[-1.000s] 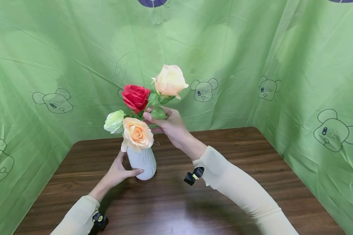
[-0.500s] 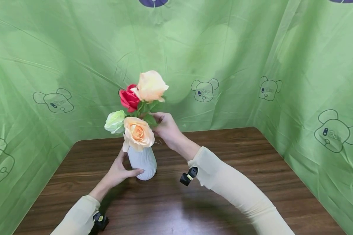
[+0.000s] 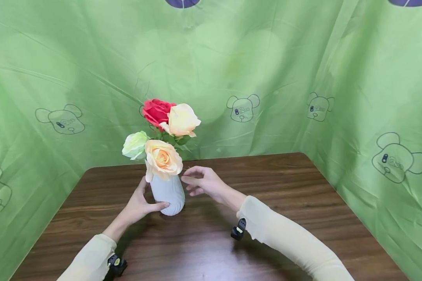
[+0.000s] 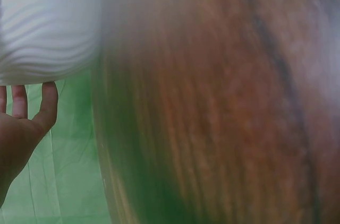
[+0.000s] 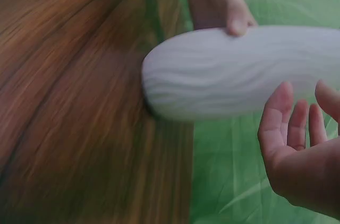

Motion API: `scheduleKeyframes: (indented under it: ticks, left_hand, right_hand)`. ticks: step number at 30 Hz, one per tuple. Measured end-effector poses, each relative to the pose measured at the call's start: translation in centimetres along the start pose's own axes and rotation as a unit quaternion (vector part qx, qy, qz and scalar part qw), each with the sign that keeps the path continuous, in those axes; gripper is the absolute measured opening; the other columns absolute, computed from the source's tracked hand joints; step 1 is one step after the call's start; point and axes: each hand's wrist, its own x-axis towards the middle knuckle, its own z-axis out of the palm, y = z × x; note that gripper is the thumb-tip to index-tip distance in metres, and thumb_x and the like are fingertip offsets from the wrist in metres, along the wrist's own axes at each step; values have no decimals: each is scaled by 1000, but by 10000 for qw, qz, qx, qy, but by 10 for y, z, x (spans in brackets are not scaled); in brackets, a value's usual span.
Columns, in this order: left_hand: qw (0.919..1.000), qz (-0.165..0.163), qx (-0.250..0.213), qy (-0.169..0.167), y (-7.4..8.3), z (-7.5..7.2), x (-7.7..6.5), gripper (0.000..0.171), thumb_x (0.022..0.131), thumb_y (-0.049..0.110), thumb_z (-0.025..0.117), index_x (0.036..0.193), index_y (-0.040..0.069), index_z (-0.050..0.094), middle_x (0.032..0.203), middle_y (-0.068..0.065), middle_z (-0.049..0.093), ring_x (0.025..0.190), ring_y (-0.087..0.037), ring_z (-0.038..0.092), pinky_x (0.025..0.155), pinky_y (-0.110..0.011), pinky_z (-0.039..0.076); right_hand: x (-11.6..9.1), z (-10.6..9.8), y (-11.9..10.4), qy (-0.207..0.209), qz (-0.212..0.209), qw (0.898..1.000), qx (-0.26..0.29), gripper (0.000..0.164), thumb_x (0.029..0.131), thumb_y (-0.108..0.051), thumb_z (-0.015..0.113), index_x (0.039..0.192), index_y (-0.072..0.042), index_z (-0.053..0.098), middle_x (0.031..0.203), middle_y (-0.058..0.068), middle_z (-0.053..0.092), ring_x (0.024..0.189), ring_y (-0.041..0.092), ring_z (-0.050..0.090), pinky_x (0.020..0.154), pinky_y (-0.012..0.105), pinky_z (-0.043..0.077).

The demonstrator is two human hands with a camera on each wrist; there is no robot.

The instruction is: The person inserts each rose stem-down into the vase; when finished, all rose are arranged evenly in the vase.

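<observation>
A white ribbed vase (image 3: 168, 195) stands on the table, my left hand (image 3: 137, 205) gripping its left side with the thumb across the front. Four would be too many to list singly: several roses rise from its mouth. At the back are a red rose (image 3: 157, 112) and a pale peach rose (image 3: 183, 120); in front sit an orange-peach rose (image 3: 163, 158) and a greenish-white rose (image 3: 135, 145). My right hand (image 3: 207, 182) is beside the vase's right side, fingers loosely bent and holding nothing. The right wrist view shows its fingertips (image 5: 285, 90) close to the vase wall.
The dark wood table (image 3: 285, 203) spreads under both arms. Green cloth (image 3: 211, 50) printed with bear-head outlines hangs behind and at both sides. Each sleeve cuff carries a small black camera, one of them the right wrist camera (image 3: 238, 229).
My right hand lowered the pale peach rose into the vase beside the red one, let go of it and moved down to the vase's right side. My left hand stayed on the vase.
</observation>
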Motion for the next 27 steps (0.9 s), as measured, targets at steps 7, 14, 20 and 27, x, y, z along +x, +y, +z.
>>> scheduleKeyframes:
  ticks: [7,14,20,27]
  left_hand:
    - [9999,-7,-111,-40,1,-1,0,114,70,7,94,158,32,27,145,0,50,132,-20,48,108,-29,37]
    - [10000,-73,-56,-25,5,0,-2,110,71,9,94,156,32,30,143,1,51,132,-20,48,108,-26,36]
    - [9982,-213,562,-70,20,-9,-10,101,74,19,93,153,26,31,139,0,53,125,-20,51,101,-28,42]
    - [9772,596,2030,155,42,-37,-15,89,78,22,91,152,16,41,145,-2,51,133,-21,46,106,-14,30]
  right_hand:
    - [-19,-31,11,-53,248,9991,-331,31,94,-16,75,120,-2,66,110,13,71,91,32,71,71,39,60]
    - [-44,-64,8,-49,57,9960,-893,32,95,-14,73,123,0,67,114,17,71,107,42,67,78,45,60]
    - [-68,-93,-17,230,-1148,9496,-2908,32,99,-20,69,126,-5,68,125,11,69,98,20,70,89,43,56]
    - [-96,-128,-57,1253,-2887,7820,-5380,34,100,-18,67,132,-7,66,137,8,63,130,31,56,111,47,39]
